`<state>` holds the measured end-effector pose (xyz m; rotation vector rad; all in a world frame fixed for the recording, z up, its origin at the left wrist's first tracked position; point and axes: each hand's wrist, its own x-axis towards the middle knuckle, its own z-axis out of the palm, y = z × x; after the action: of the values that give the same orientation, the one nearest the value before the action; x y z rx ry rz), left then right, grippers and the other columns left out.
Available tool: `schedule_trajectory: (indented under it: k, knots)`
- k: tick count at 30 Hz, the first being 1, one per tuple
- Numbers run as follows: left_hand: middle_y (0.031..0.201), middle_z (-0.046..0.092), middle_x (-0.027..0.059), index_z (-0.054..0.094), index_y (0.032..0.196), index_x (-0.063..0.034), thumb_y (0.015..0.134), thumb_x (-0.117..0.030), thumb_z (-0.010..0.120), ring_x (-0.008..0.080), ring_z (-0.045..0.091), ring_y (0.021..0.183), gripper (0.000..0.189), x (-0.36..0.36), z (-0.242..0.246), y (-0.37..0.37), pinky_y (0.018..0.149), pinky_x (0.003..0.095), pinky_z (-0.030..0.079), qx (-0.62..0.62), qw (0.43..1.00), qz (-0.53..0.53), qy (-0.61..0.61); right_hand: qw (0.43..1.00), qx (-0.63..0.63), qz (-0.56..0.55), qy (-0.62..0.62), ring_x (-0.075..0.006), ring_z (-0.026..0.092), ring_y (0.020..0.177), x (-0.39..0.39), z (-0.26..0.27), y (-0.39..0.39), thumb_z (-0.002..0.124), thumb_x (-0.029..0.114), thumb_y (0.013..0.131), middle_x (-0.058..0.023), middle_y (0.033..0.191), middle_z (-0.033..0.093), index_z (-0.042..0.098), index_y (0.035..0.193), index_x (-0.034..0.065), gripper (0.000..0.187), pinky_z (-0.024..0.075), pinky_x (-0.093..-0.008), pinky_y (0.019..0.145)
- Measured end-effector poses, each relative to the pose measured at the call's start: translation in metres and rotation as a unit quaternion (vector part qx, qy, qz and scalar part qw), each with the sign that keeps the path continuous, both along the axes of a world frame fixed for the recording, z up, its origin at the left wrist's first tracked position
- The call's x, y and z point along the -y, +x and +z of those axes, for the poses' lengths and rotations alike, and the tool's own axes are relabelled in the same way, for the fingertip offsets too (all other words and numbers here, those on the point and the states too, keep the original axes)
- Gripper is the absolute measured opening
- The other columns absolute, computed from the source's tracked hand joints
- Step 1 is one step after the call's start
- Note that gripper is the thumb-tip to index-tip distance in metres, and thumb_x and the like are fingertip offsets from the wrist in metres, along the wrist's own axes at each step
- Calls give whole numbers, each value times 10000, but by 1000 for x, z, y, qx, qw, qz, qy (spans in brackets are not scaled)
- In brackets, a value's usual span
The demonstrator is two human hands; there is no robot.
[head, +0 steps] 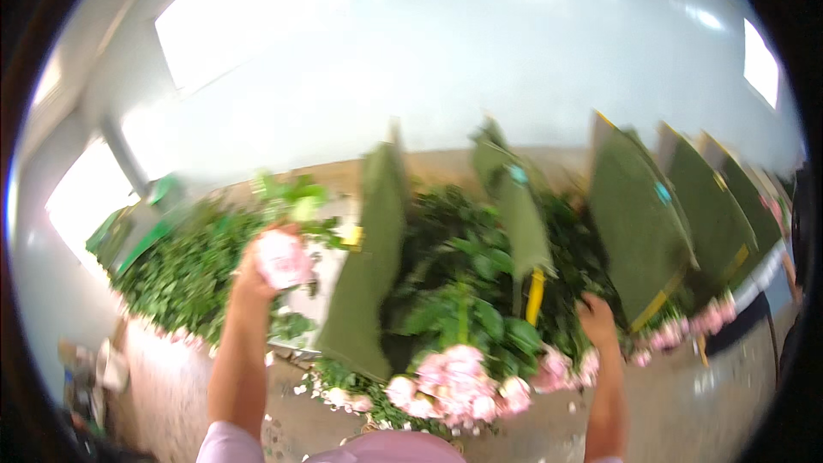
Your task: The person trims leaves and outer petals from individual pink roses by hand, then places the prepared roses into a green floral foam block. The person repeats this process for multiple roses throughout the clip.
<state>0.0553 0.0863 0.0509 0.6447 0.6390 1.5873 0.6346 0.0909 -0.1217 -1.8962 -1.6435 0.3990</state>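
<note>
My left hand is raised at the left, closed around a pale pink rose. Its leafy stem points away from me, towards the wall. My right hand is at the right, beside dark green foliage and just above some pink roses. Blur hides whether its fingers hold a stem. Between my arms lies a cluster of pink roses, blooms towards me, with broad green leaves behind them.
Upright green fabric-covered dividers split the bench into bays; a larger divider stands right of centre. Rose foliage is heaped at far left. Petals lie scattered on the floor. A pale wall rises behind.
</note>
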Motion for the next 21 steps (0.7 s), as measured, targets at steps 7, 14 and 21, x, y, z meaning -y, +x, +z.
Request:
schedule_trajectory:
  k: [7, 14, 21]
  knots:
    - [988, 681, 113, 482, 1189, -32, 974, -215, 449, 215, 674, 806, 284, 3, 55, 65, 708, 372, 592, -108, 990, 25, -92, 954, -217, 6, 208, -153, 586, 836, -1, 48, 5, 534, 89, 934, -91, 993, 635, 581, 1111, -58, 235, 472, -266, 753]
    - [1013, 630, 77, 430, 1283, -21, 917, -86, 543, 160, 656, 810, 389, 11, 61, 64, 709, 327, 584, -155, 987, -40, -32, 894, -346, 74, 275, -92, 567, 768, 67, 158, -95, 505, 85, 952, -67, 962, 624, 572, 1133, -20, 219, 460, -214, 649]
    - [877, 623, 73, 392, 1320, -3, 876, -80, 620, 136, 621, 716, 505, 36, 78, 45, 605, 279, 517, -258, 962, -93, 8, 857, -408, 172, 264, -137, 617, 723, 115, 199, -214, 509, 102, 943, -125, 912, 649, 584, 1099, -39, 223, 506, -253, 613]
